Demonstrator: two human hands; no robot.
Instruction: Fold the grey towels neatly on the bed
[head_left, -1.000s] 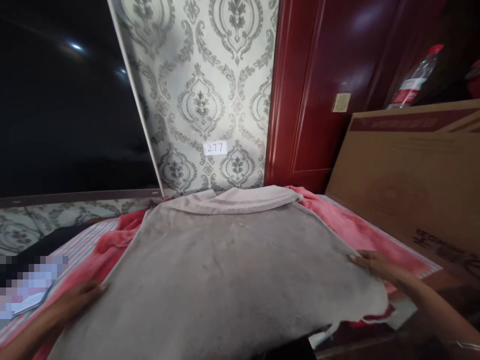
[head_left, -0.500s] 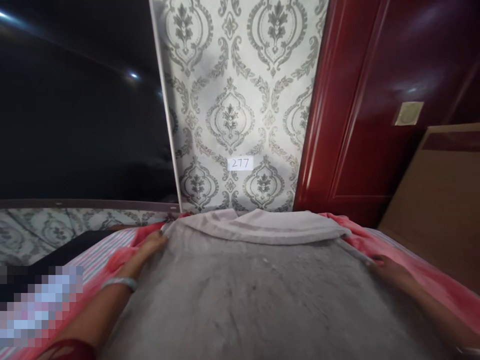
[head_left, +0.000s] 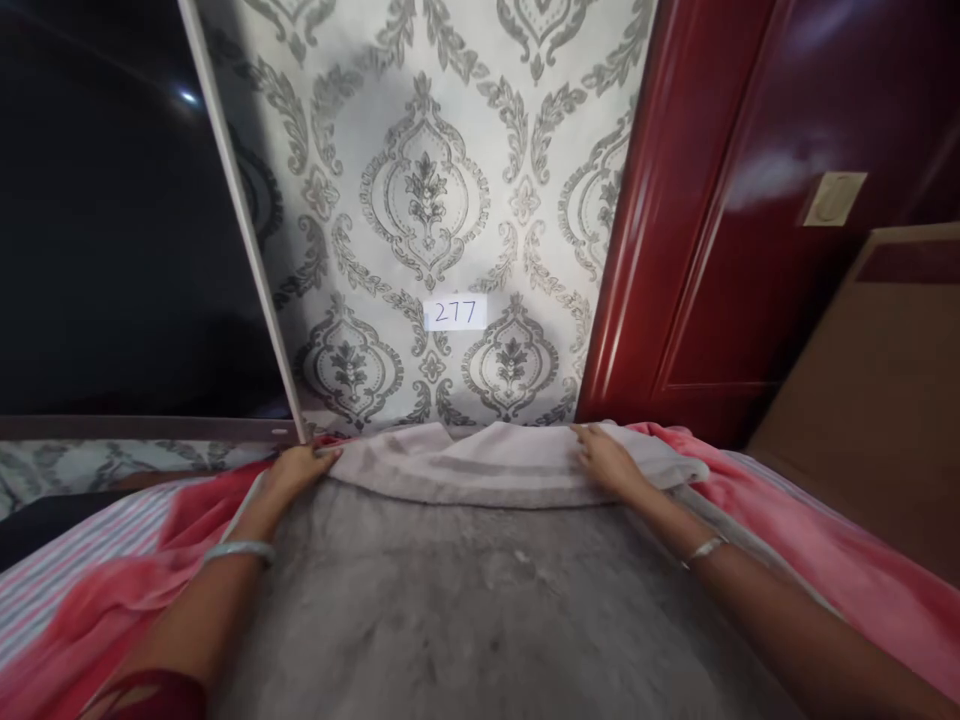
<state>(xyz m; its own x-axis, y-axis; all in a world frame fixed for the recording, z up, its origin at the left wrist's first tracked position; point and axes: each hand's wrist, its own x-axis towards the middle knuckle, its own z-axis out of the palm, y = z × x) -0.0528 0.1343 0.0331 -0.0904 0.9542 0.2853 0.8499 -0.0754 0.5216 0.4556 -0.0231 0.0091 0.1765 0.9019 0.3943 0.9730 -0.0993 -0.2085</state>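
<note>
A grey fleece blanket [head_left: 480, 600] lies spread over a pink blanket [head_left: 780, 520] on a bed. Its far edge is turned back in a paler fold [head_left: 495, 465] along the wall. My left hand [head_left: 300, 468] rests at the left end of that fold, its fingers touching the corner. My right hand [head_left: 607, 460] lies on top of the fold towards its right end, fingers spread flat on the cloth. Both wrists carry a silver bangle.
Patterned wallpaper with a small label "277" [head_left: 455, 312] stands right behind the bed. A dark screen [head_left: 112, 250] fills the left, a red wooden door [head_left: 750, 200] the right. A cardboard box [head_left: 877, 400] leans at the right bedside. Striped sheet [head_left: 75, 560] shows at left.
Both hands have reached forward from the blanket's sides to its folded far edge; the right hand moved inward onto the fold. The view has come closer to the wall.
</note>
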